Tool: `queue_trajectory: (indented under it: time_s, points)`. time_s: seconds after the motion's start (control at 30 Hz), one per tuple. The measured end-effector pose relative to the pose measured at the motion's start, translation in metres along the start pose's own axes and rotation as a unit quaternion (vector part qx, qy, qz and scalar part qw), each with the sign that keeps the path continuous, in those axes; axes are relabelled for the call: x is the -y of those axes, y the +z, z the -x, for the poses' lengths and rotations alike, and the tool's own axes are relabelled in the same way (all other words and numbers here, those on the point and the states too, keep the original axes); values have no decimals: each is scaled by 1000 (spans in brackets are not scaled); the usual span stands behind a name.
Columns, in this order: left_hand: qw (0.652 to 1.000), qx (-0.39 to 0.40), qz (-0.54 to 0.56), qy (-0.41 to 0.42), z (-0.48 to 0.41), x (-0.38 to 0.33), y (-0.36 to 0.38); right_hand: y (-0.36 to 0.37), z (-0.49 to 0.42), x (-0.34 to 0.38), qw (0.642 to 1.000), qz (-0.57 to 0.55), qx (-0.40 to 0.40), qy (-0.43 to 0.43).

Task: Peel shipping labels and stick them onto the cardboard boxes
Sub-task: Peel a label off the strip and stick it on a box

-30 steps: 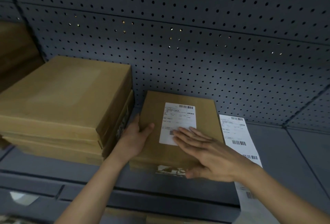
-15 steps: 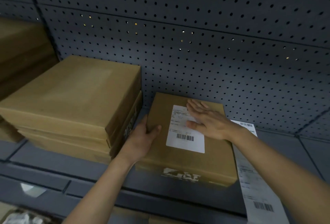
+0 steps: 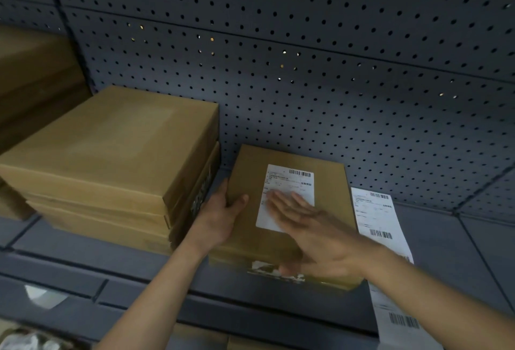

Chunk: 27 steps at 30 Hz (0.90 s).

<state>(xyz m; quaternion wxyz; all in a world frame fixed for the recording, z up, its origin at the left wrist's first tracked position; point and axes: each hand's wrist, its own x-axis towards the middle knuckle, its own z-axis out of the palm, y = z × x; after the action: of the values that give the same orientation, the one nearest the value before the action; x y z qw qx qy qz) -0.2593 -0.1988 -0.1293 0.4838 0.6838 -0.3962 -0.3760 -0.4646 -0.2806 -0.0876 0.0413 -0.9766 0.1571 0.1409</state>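
Head view: flat right hand [image 3: 315,232] is pressing shipping label [image 3: 289,182] onto cardboard box [image 3: 331,199].
On the grey, pegboard-backed shelf [image 3: 459,252], left hand [image 3: 220,221] is gripping its edge.

— What do we have at the far side?
— A dark grey pegboard [image 3: 306,84] right across. We see pinpoints of light through some of its holes, and a vertical seam [image 3: 60,15] at far left.
— And below it?
— A grey shelf [image 3: 459,252], its front lip [image 3: 133,271] nearest us. At near left we make out a pale patch [image 3: 44,295], too blurred to name.
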Motion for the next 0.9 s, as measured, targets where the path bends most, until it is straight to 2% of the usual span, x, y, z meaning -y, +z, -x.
queue_trajectory:
  time_s: [0.13,0.3,0.63,0.9]
  points:
    - [1000,-2,-19,11,-1,2,-1,3,8,20,999,11,-7,-42]
    - [1000,-4,-27,8,0,1,-1,1,5,14,998,21,-1,-56]
    - [1000,-4,16,-19,3,-3,1,-10,-43,-41,998,-34,2,49]
    - [999,-13,36,-39,3,-1,1,-23,-73,-67,996,-41,-7,83]
